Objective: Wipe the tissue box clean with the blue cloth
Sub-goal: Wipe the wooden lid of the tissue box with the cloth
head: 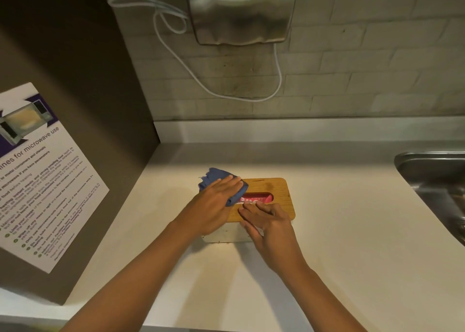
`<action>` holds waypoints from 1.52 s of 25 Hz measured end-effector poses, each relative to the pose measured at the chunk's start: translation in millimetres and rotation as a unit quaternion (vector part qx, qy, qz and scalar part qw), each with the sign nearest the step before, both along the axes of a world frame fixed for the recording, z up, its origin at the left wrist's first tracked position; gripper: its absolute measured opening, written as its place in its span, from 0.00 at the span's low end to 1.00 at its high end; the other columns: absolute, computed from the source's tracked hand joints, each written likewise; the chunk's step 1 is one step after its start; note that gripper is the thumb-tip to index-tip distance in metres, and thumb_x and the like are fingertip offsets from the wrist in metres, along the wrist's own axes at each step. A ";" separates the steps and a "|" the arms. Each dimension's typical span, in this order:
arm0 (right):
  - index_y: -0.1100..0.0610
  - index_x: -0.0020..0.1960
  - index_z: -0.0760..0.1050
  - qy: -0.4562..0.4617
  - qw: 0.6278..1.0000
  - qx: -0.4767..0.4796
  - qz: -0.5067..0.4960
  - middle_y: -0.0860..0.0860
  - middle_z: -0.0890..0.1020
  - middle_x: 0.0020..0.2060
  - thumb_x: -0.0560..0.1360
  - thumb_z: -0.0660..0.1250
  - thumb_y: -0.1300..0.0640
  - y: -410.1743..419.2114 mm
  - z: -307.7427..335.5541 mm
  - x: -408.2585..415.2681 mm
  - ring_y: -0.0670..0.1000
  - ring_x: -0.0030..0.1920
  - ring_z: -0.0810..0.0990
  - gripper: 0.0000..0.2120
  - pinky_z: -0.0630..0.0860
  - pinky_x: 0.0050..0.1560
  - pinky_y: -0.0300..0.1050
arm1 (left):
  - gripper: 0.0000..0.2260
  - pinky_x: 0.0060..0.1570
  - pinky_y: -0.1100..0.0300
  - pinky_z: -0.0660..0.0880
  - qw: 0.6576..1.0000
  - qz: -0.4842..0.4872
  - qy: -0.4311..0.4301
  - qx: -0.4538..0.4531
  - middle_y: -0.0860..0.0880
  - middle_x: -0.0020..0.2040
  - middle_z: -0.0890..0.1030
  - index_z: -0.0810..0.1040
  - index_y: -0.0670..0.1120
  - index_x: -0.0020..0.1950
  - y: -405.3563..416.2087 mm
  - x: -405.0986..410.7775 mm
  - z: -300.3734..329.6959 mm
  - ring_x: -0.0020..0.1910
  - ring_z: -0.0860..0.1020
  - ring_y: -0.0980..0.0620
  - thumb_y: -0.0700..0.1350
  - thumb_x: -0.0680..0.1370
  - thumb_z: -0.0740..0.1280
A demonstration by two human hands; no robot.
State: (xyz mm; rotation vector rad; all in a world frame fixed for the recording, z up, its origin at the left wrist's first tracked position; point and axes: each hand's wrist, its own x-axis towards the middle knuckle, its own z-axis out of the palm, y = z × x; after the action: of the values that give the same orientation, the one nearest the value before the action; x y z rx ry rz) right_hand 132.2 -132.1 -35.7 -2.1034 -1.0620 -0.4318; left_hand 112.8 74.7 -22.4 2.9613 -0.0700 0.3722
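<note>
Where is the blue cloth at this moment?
In the head view the blue cloth lies on the left end of the tissue box lid, pressed flat under the left hand, near the centre of the white counter.

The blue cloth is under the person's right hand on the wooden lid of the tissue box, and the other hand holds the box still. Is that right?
Not quite. The head view shows the blue cloth under the left hand, pressed on the wooden lid of the tissue box. The right hand is the one steadying the box.
</note>
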 end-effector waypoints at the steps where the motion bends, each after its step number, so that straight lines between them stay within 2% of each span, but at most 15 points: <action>1: 0.51 0.60 0.81 0.004 1.000 -0.004 -0.003 0.43 0.83 0.55 0.73 0.72 0.54 -0.1 -0.6 -0.2 0.49 0.58 0.75 0.15 0.75 0.59 0.44 | 0.28 0.73 0.66 0.50 1.000 0.002 -0.007 0.023 0.46 0.67 0.72 0.64 0.49 0.78 3.3 -0.5 -0.9 0.60 0.81 0.43 0.41 0.76 0.60; 2: 0.51 0.60 0.81 0.006 1.000 -0.007 -0.005 0.43 0.83 0.55 0.73 0.72 0.53 0.1 -0.7 -0.2 0.49 0.58 0.75 0.15 0.74 0.59 0.44 | 0.26 0.72 0.63 0.54 1.000 -0.001 -0.009 0.026 0.46 0.65 0.70 0.67 0.47 0.75 4.1 -2.1 3.0 0.59 0.81 0.42 0.40 0.76 0.60; 5: 0.50 0.60 0.81 0.009 1.000 -0.004 -0.003 0.42 0.83 0.55 0.74 0.71 0.53 0.1 1.9 -0.5 0.48 0.57 0.75 0.14 0.71 0.59 0.39 | 0.24 0.72 0.59 0.54 0.999 0.021 0.029 -0.033 0.44 0.76 0.67 0.69 0.41 0.76 -16.1 8.0 16.2 0.73 0.69 0.43 0.37 0.79 0.64; 10: 0.49 0.59 0.80 0.001 1.000 -0.003 0.011 0.40 0.82 0.55 0.75 0.70 0.54 -0.5 4.5 0.9 0.46 0.54 0.72 0.13 0.69 0.58 0.37 | 0.26 0.73 0.72 0.42 0.996 -0.036 0.047 -0.060 0.49 0.77 0.65 0.69 0.40 0.77 -22.2 11.4 7.3 0.77 0.65 0.46 0.39 0.78 0.59; 16: 0.50 0.60 0.80 0.017 1.000 0.000 -0.002 0.42 0.83 0.55 0.74 0.71 0.53 0.3 1.2 -0.3 0.48 0.57 0.75 0.14 0.73 0.58 0.41 | 0.24 0.76 0.57 0.54 0.998 0.021 0.013 -0.059 0.51 0.80 0.64 0.65 0.48 0.81 -21.0 12.2 30.6 0.79 0.62 0.51 0.39 0.84 0.61; 20: 0.47 0.59 0.80 0.029 1.000 -0.001 0.011 0.39 0.82 0.54 0.75 0.70 0.54 -0.6 5.4 -1.1 0.45 0.54 0.72 0.13 0.69 0.56 0.36 | 0.24 0.74 0.63 0.49 0.996 -0.049 0.015 -0.077 0.48 0.81 0.64 0.65 0.46 0.80 -41.2 17.1 37.4 0.80 0.60 0.50 0.38 0.84 0.61; 24: 0.50 0.59 0.81 0.023 1.000 0.006 -0.003 0.43 0.83 0.55 0.73 0.72 0.55 -0.2 0.2 -0.9 0.49 0.57 0.75 0.14 0.71 0.59 0.40 | 0.25 0.75 0.65 0.46 0.996 -0.037 0.013 -0.077 0.49 0.81 0.63 0.65 0.46 0.81 -10.1 -15.4 28.4 0.80 0.59 0.51 0.46 0.82 0.57; 29: 0.49 0.60 0.80 0.034 0.999 0.002 -0.002 0.41 0.83 0.55 0.74 0.72 0.54 -0.8 5.5 -2.5 0.47 0.56 0.74 0.15 0.72 0.58 0.39 | 0.24 0.73 0.63 0.49 0.999 0.007 -0.027 -0.047 0.49 0.80 0.64 0.65 0.46 0.80 -26.1 14.4 30.3 0.80 0.61 0.49 0.38 0.84 0.60; 32: 0.47 0.58 0.81 0.033 0.999 0.003 0.011 0.39 0.82 0.53 0.74 0.71 0.55 -0.5 8.5 -1.9 0.45 0.54 0.72 0.13 0.68 0.56 0.33 | 0.21 0.72 0.67 0.52 0.998 -0.024 0.053 -0.040 0.36 0.72 0.74 0.74 0.36 0.72 -36.9 16.7 25.6 0.72 0.73 0.37 0.35 0.79 0.62; 33: 0.47 0.59 0.80 0.034 0.999 0.004 0.011 0.39 0.82 0.54 0.74 0.71 0.55 -0.2 7.2 -1.2 0.45 0.55 0.72 0.13 0.69 0.57 0.35 | 0.18 0.71 0.70 0.54 0.998 0.021 0.035 -0.048 0.35 0.66 0.79 0.79 0.35 0.67 -34.5 16.0 21.7 0.68 0.77 0.39 0.39 0.78 0.64; 34: 0.48 0.59 0.80 0.036 0.999 0.004 0.009 0.40 0.82 0.55 0.74 0.71 0.55 -0.4 5.3 -0.6 0.46 0.56 0.73 0.14 0.71 0.58 0.38 | 0.17 0.69 0.72 0.59 0.990 0.029 0.124 -0.062 0.41 0.61 0.83 0.83 0.37 0.61 -25.1 12.6 13.1 0.63 0.80 0.48 0.46 0.78 0.66; 35: 0.48 0.60 0.80 0.039 0.999 0.003 0.006 0.41 0.82 0.55 0.74 0.71 0.54 -0.5 3.0 -0.3 0.47 0.57 0.73 0.14 0.72 0.59 0.40 | 0.16 0.63 0.73 0.65 0.985 0.062 0.076 -0.140 0.51 0.54 0.86 0.84 0.41 0.55 -12.1 20.9 1.6 0.55 0.82 0.59 0.51 0.77 0.66; 36: 0.49 0.60 0.80 0.041 0.999 0.002 0.004 0.41 0.82 0.56 0.75 0.71 0.53 -0.4 1.1 -0.3 0.47 0.58 0.73 0.14 0.72 0.60 0.41 | 0.12 0.56 0.74 0.69 0.987 0.116 0.028 -0.103 0.59 0.47 0.85 0.80 0.44 0.53 0.0 28.1 -8.0 0.48 0.82 0.64 0.48 0.77 0.62; 37: 0.49 0.60 0.80 0.044 0.999 -0.001 0.002 0.41 0.82 0.56 0.75 0.70 0.53 -0.4 0.6 -0.4 0.47 0.59 0.73 0.14 0.72 0.60 0.41 | 0.08 0.50 0.71 0.70 0.979 0.131 -0.007 -0.153 0.59 0.42 0.84 0.75 0.43 0.50 -2.0 24.7 1.5 0.44 0.81 0.62 0.39 0.72 0.62; 38: 0.49 0.60 0.80 0.048 0.999 -0.004 0.000 0.41 0.82 0.56 0.75 0.70 0.53 -0.2 1.1 -0.3 0.46 0.59 0.73 0.14 0.72 0.60 0.41 | 0.14 0.49 0.67 0.70 0.971 0.080 0.105 -0.200 0.52 0.44 0.84 0.73 0.42 0.51 -12.6 20.6 19.4 0.44 0.82 0.57 0.38 0.66 0.67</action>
State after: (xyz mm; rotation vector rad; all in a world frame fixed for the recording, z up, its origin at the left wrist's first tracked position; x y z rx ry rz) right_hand 131.9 -132.3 -34.7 -2.1095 -1.0087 -0.3235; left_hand 133.5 62.1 -3.0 2.5915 0.2425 0.0754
